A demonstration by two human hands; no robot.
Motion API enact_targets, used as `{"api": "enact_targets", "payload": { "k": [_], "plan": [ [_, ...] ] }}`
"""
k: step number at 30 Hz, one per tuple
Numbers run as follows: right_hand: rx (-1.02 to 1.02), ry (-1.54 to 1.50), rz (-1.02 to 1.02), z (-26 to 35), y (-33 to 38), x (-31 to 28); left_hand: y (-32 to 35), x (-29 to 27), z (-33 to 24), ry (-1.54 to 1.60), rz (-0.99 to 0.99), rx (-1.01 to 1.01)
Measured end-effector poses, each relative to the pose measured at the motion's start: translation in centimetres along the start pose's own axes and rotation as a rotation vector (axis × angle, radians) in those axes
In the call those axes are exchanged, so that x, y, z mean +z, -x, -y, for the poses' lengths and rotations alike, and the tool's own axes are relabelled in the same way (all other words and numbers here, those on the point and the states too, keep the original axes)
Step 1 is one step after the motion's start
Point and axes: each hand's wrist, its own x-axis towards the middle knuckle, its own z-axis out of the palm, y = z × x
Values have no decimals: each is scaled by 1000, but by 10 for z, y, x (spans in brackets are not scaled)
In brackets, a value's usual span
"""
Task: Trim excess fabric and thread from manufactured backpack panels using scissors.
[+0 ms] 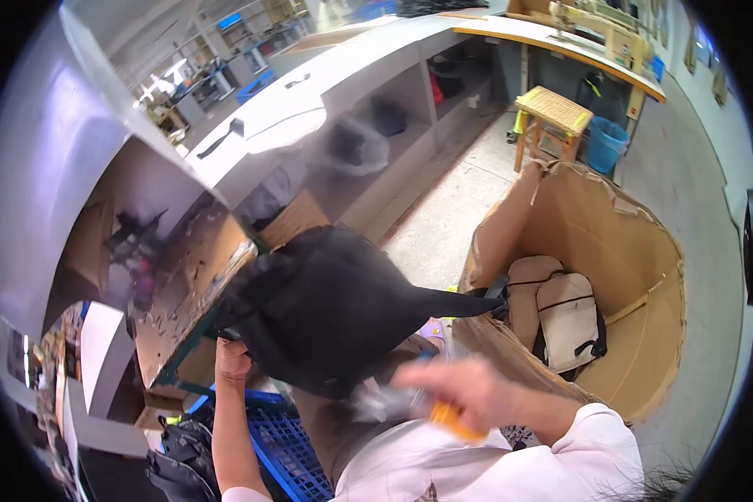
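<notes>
Black bag (335, 309) was gripped at its left edge by left hand (231, 358), over blue crate (289, 448). Right hand (464, 389), blurred, was closed on orange tool (453, 418). Risk: bag could be snagged w/ tool.

One wide fisheye camera on my head looks steeply down, close over my forearms rising from the lower edge; the table (326, 79) bends across the upper left, floor at the upper right.

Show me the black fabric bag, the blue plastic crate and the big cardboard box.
black fabric bag (330, 309), head view, middle of its body
blue plastic crate (289, 448), head view, lattice wall
big cardboard box (619, 243), head view, inner wall
</notes>
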Motion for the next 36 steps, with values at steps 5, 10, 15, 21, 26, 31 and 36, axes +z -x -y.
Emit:
{"api": "enact_targets", "payload": {
  "k": [5, 10, 15, 21, 26, 31, 36],
  "plan": [
    [235, 264, -374, -64, -47, -28, 43, 6, -9, 194, -176, 49],
    [288, -556, -74, -83, -72, 11, 86, -19, -23, 199, -93, 261],
    [402, -583, 103, -62, -91, 59, 164, -32, -55, -162, -373, 325],
    [341, -512, 158, -53, -110, 98, 111, 77, -161, -914, -390, 154],
    [431, -537, 73, -18, -119, 112, 79, 73, -174, -1086, -232, -254],
    [552, -618, 24, -11, -110, 116, 76, 61, -176, -746, -280, -202],
    [644, -472, 302, -86, -50, 110, 90, -9, -111, -758, -489, -123]
  ]
}}
